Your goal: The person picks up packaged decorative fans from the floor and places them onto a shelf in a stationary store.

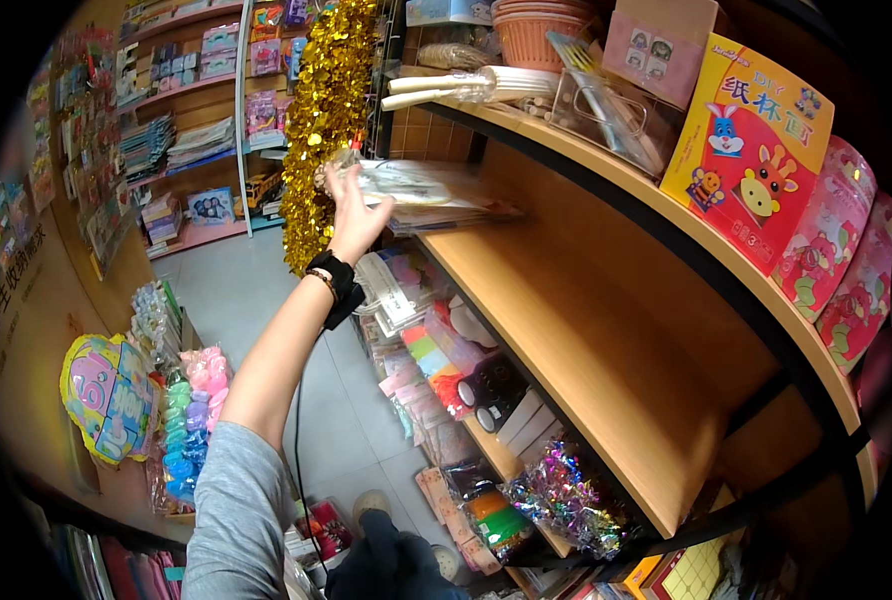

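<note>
My left hand reaches out to the far end of a wooden shelf. Its fingers and thumb are spread against the near side of a stack of clear plastic-wrapped packets, which looks blurred. No closed grip on a packet shows. A small item with a red tip stands by the fingertips. Gold tinsel garlands hang just beyond the hand. A black band and a bead bracelet circle the wrist. My right hand is out of view.
Above, a shelf holds white rods, pink baskets and a yellow-red craft pack. Below lie black rolls and multicoloured tinsel. Bagged colourful items stand left of the tiled floor. A black cable runs down beside my arm.
</note>
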`<act>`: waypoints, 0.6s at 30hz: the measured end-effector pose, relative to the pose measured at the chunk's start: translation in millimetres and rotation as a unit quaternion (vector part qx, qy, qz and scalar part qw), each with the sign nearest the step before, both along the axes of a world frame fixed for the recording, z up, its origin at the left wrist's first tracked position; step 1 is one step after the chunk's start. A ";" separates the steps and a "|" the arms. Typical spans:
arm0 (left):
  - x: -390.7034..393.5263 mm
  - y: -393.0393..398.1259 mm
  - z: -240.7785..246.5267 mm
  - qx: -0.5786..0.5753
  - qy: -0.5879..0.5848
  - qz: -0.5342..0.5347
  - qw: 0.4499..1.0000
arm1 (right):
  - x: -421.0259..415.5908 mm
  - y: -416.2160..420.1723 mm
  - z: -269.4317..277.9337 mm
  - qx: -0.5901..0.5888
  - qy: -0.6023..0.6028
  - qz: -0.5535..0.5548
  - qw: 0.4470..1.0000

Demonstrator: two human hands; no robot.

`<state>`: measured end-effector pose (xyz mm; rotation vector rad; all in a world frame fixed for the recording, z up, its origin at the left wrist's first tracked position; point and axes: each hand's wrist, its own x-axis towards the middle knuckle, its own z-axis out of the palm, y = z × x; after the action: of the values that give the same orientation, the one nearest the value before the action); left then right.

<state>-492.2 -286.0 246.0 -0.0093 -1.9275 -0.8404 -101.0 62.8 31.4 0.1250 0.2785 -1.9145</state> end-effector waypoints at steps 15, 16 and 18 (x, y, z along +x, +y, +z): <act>-9.0 19.7 13.8 -0.256 -0.077 0.123 0.956 | -24.3 4.0 -4.8 -0.008 0.010 0.013 1.000; -15.4 22.2 15.1 -0.263 -0.068 0.117 0.955 | -27.0 5.9 -5.7 -0.006 0.012 0.010 1.000; -28.9 27.3 18.9 -0.258 -0.109 0.140 0.950 | -34.6 7.2 -8.5 -0.002 0.014 0.006 1.000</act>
<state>-521.1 -258.7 264.9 0.0424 -2.2430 -0.1377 -135.6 70.1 22.8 0.0942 0.2938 -1.9065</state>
